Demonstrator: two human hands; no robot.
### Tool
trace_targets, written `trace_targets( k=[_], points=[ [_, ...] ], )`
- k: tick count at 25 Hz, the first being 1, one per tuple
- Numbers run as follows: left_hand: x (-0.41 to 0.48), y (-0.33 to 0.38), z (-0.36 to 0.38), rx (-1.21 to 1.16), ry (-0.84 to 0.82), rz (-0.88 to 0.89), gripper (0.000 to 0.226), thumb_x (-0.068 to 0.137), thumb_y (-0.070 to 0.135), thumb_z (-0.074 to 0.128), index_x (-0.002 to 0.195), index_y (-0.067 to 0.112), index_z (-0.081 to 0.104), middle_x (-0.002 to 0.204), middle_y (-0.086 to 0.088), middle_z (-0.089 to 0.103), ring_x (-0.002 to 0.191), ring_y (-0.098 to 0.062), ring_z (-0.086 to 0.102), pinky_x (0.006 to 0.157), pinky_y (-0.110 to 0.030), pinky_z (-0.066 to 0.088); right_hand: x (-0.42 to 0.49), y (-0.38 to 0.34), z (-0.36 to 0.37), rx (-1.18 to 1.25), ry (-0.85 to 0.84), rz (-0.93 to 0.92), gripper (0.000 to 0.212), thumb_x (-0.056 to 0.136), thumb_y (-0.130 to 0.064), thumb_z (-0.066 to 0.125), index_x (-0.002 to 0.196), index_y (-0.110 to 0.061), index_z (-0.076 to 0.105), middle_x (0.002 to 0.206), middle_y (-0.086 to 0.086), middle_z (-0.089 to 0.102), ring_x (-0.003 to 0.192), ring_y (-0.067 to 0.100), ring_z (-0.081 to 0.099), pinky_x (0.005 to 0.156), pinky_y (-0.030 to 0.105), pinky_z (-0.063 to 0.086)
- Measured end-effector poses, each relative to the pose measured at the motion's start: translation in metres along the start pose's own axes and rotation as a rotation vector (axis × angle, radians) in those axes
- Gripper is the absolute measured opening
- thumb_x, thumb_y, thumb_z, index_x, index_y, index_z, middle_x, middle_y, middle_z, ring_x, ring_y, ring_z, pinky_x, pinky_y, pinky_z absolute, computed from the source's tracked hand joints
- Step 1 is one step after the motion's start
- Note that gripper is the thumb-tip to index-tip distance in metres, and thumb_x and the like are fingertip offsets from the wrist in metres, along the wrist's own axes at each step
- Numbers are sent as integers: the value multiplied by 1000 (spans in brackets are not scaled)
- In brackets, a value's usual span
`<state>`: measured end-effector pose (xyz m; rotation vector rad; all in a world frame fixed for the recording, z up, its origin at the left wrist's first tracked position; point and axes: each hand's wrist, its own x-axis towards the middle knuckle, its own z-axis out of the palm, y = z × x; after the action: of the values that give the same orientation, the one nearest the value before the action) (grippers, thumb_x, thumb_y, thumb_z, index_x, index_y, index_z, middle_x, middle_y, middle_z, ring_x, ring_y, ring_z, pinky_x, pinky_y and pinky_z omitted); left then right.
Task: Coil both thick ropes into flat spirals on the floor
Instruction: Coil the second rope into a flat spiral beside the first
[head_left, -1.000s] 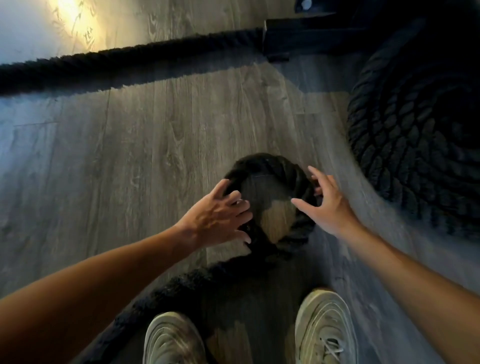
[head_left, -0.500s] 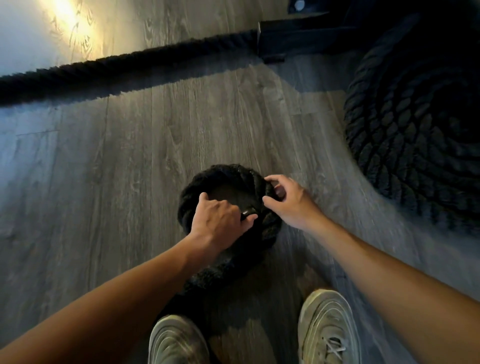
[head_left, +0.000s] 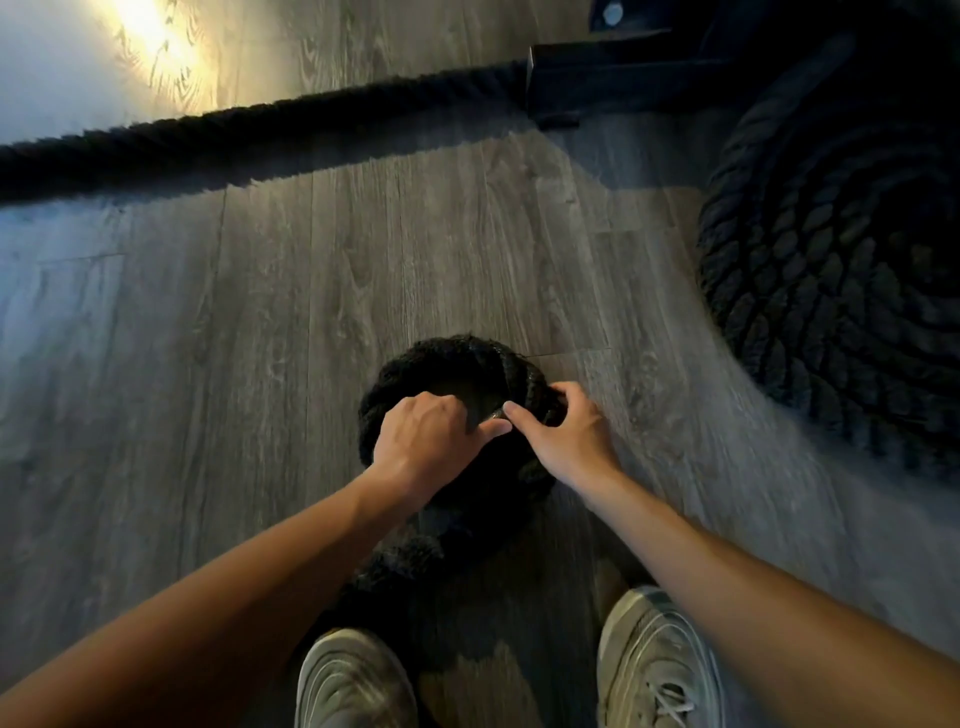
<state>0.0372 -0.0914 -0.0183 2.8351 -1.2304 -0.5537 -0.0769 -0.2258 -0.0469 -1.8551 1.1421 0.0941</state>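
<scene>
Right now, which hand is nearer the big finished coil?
Right. The right hand grips the small loop on its side toward the finished coil; the left hand grips the opposite side, farther off.

The left hand (head_left: 426, 441) and right hand (head_left: 563, 439) are closing in from their spread, open-fingered pose of a second ago. Both are curling onto the rope loop (head_left: 447, 358), thumbs drawing together until they nearly meet over its centre. The loop is tightening, its open middle shrinking to a small gap. The rope's tail (head_left: 405, 566) is swinging in toward the left shoe (head_left: 353, 680).
</scene>
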Motion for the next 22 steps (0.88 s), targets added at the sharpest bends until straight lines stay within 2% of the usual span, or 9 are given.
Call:
trace_targets(
  k=[3, 6, 9, 11, 13, 14, 16, 19, 22],
  points=[
    [-5, -21, 5, -70, -42, 127, 64, 88, 74, 50, 62, 18, 62, 68, 0, 67, 77, -26, 69, 63, -34, 45, 9, -1, -8, -35, -28, 4, 70, 69, -68, 72, 121, -24, 55, 116, 0, 62, 108, 20, 59, 87, 36, 52],
    [-14, -59, -2, -67, -83, 475, 47, 76, 74, 57, 101, 36, 68, 95, 14, 70, 104, -15, 64, 88, -37, 45, 10, -2, -9, -52, -27, -13, 69, 69, -68, 72, 117, -23, 55, 114, 0, 62, 105, 20, 59, 84, 38, 53],
    [-7, -108, -18, 235, -133, 841, 71, 79, 66, 58, 146, 51, 40, 123, 12, 66, 129, -20, 49, 107, -47, 38, 9, -1, -5, -97, -11, -54, 68, 72, -68, 68, 119, -21, 53, 115, 1, 61, 105, 22, 59, 84, 38, 52],
    [11, -131, -25, 467, -81, 987, 92, 83, 52, 69, 158, 50, 15, 127, 10, 64, 134, -22, 48, 110, -53, 34, 9, -1, -6, -99, -13, -57, 68, 74, -67, 67, 121, -20, 51, 117, 2, 60, 107, 22, 57, 85, 38, 51],
    [25, -140, -21, 525, -5, 1060, 103, 85, 38, 75, 160, 42, 5, 124, 6, 65, 130, -20, 51, 108, -53, 35, 9, -3, -8, -77, -30, -46, 67, 74, -66, 68, 120, -21, 51, 116, 1, 60, 107, 22, 57, 84, 36, 50],
    [27, -142, -18, 531, 28, 1077, 102, 86, 35, 74, 161, 37, 5, 124, 4, 65, 129, -19, 51, 107, -52, 36, 9, -3, -9, -80, -39, -42, 67, 73, -68, 68, 119, -22, 51, 115, 0, 60, 106, 21, 58, 84, 36, 51],
    [21, -144, -9, 522, 107, 1050, 89, 86, 33, 73, 160, 30, 23, 129, 1, 63, 130, -18, 48, 102, -50, 38, 11, -3, -13, -148, -15, -65, 69, 70, -77, 61, 117, -28, 53, 110, -3, 63, 101, 21, 60, 83, 39, 53],
    [0, -120, 8, 384, 182, 876, 67, 88, 37, 72, 149, 26, 46, 126, 3, 65, 122, -18, 55, 92, -47, 43, 27, -11, -20, -216, 63, -67, 73, 69, -85, 48, 114, -28, 53, 108, 0, 64, 102, 24, 60, 84, 42, 53],
    [-11, -56, 27, 268, 266, 619, 59, 94, 57, 44, 140, 23, 57, 109, 5, 69, 102, -21, 60, 80, -42, 38, 50, -33, -33, -165, 62, 62, 93, 61, -89, 45, 127, -24, 46, 126, 8, 56, 119, 32, 53, 95, 51, 47]
  ],
)
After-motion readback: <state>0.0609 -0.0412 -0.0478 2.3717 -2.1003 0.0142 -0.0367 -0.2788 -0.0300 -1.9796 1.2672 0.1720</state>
